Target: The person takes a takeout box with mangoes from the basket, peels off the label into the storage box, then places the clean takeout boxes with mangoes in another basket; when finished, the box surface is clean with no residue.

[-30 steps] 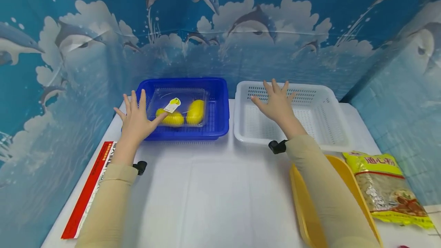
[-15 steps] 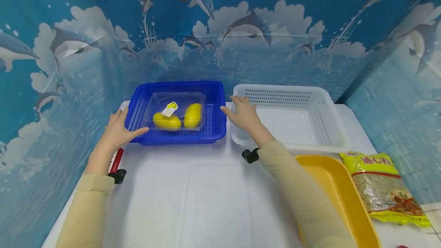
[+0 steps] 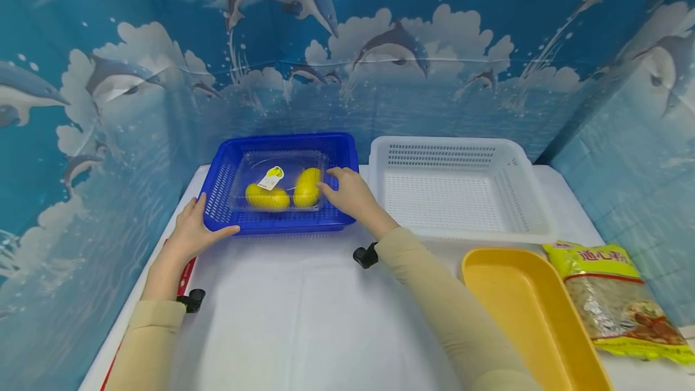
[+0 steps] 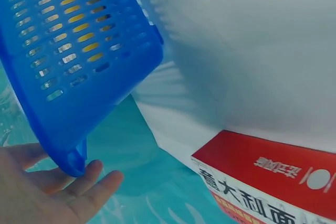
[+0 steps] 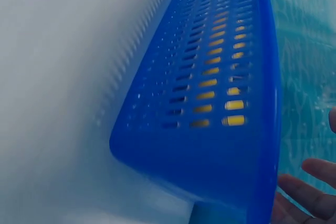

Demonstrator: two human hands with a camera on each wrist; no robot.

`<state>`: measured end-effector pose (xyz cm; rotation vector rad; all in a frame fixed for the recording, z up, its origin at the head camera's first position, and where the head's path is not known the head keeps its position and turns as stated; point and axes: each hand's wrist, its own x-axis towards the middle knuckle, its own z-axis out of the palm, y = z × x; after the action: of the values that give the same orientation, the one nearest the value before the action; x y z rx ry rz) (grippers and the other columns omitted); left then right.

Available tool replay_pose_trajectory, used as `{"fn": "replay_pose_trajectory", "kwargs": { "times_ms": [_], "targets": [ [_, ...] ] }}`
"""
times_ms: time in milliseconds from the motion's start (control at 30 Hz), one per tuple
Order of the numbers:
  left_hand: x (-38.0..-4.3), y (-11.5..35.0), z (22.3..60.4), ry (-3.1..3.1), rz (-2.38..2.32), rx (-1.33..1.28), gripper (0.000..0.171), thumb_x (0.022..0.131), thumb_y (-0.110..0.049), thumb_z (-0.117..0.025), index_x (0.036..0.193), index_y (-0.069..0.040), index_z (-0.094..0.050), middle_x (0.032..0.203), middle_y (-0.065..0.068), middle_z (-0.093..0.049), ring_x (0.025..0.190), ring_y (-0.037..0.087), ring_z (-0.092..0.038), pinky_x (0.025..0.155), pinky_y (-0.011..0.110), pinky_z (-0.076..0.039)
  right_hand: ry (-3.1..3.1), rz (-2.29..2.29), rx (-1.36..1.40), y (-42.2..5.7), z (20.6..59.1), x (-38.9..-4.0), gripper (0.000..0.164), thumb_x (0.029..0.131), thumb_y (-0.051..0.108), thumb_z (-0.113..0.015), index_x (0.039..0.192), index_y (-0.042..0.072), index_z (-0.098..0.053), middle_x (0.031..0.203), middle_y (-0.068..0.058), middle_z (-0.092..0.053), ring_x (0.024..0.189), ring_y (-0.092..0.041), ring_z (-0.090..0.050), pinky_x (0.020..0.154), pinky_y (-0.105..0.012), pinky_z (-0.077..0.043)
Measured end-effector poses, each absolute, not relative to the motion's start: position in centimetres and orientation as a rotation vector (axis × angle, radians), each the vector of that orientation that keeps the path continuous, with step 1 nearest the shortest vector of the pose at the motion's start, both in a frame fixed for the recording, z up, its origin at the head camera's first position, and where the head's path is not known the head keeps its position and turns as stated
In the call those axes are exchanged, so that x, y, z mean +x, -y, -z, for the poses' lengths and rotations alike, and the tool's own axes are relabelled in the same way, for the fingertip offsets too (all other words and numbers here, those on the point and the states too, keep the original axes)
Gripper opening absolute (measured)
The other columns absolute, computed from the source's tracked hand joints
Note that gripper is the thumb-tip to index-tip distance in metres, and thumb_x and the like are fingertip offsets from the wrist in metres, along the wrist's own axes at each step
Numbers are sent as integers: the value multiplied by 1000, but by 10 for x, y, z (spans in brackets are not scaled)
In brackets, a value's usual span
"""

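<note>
A blue slotted basket [image 3: 216, 198] stands at the back left of the table. In it lies a clear plastic box [image 3: 260, 162] with a paper label [image 3: 271, 178] and yellow oval fruits [image 3: 307, 187]. My left hand [image 3: 190, 231] is at the basket's front left corner, thumb spread. In the left wrist view its fingers [image 4: 94, 179] lie around the basket's corner; whether they press it I cannot tell. My right hand [image 3: 353, 198] reaches over the basket's right rim, fingertips beside the box's right edge; contact is unclear. The right wrist view shows these fingers [image 5: 310, 192] apart, past the rim.
A white slotted basket [image 3: 543, 210] stands to the right of the blue one. Nearer on the right are a yellow tray [image 3: 521, 300] and a bag of pasta [image 3: 613, 300]. A red and white package [image 4: 273, 169] lies under my left forearm. Dolphin-print curtains [image 3: 271, 95] enclose the table.
Both hands came down to the blue basket. My right hand moved left from above the white basket to the clear box's right side; my left hand moved outward and down to the corner.
</note>
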<state>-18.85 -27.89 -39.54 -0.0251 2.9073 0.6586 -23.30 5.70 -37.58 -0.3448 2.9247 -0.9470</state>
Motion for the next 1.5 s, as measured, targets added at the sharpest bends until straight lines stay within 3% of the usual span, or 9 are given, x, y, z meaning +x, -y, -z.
{"fn": "replay_pose_trajectory", "kwargs": {
  "times_ms": [400, 600, 867, 967, 1033, 1100, 1200, 1367, 1500],
  "targets": [
    [-193, 279, 396, -2844, -627, -107, 122, 83, -68, -62, 153, 11, -2, 155, 41, -9, 140, 60, -12, 108, 75, -23, -2688, 1015, -141, -33, 392, -236, 70, 98, 48, -55, 150, 3, -39, 154, -18, -40, 144, -36, -35, 115, -52, -37],
    [-194, 277, 396, -2844, -655, -105, 121, 83, -66, -65, 152, 13, -5, 153, 42, -14, 138, 60, -16, 110, 73, -25, -2656, 1083, -27, -30, 398, -240, 69, 98, 47, -56, 148, 2, -40, 149, -20, -47, 134, -36, -49, 108, -50, -45],
    [-195, 280, 396, -2806, -678, -136, 120, 83, -65, -65, 152, 13, -6, 153, 41, -15, 139, 58, -20, 110, 70, -27, -2587, 1155, 110, -22, 401, -244, 78, 98, 48, -56, 152, -2, -30, 152, -23, -41, 134, -38, -49, 110, -51, -43],
    [-195, 280, 396, -2798, -682, -148, 120, 83, -65, -65, 153, 11, -5, 154, 41, -14, 140, 58, -19, 110, 71, -27, -2583, 1153, 152, -21, 402, -245, 83, 97, 48, -57, 153, -5, -25, 144, -24, -49, 117, -34, -60, 108, -49, -46],
    [-196, 281, 396, -2802, -682, -150, 119, 83, -65, -66, 153, 11, -5, 154, 41, -14, 140, 58, -18, 110, 71, -26, -2577, 1146, 176, -20, 402, -247, 83, 97, 47, -58, 152, -6, -25, 123, -22, -62, 94, -28, -66, 103, -44, -50],
    [-197, 281, 396, -2807, -685, -152, 119, 83, -65, -66, 153, 10, -5, 154, 40, -14, 140, 57, -18, 110, 71, -26, -2568, 1153, 191, -20, 401, -250, 82, 98, 44, -58, 152, -7, -25, 95, -17, -64, 69, -22, -59, 91, -39, -55],
    [-197, 282, 396, -2816, -688, -152, 119, 83, -64, -66, 153, 11, -5, 154, 40, -14, 140, 57, -18, 110, 71, -26, -2574, 1174, 190, -21, 398, -252, 74, 99, 39, -57, 150, -7, -30, 77, -10, -56, 55, -16, -49, 74, -33, -53],
    [-197, 283, 394, -2817, -702, -151, 117, 84, -61, -67, 153, 11, -5, 154, 40, -13, 141, 57, -18, 111, 71, -25, -2609, 1228, 129, -31, 378, -249, 64, 100, 33, -56, 148, -4, -35, 107, -18, -67, 75, -25, -67, 87, -37, -56],
    [-197, 283, 393, -2822, -698, -145, 118, 84, -63, -66, 153, 11, -5, 154, 41, -13, 140, 58, -18, 110, 71, -25, -2569, 1279, 53, -51, 350, -241, 66, 101, 36, -54, 152, 2, -30, 108, -18, -71, 93, -29, -73, 99, -44, -53]
  ]
}}
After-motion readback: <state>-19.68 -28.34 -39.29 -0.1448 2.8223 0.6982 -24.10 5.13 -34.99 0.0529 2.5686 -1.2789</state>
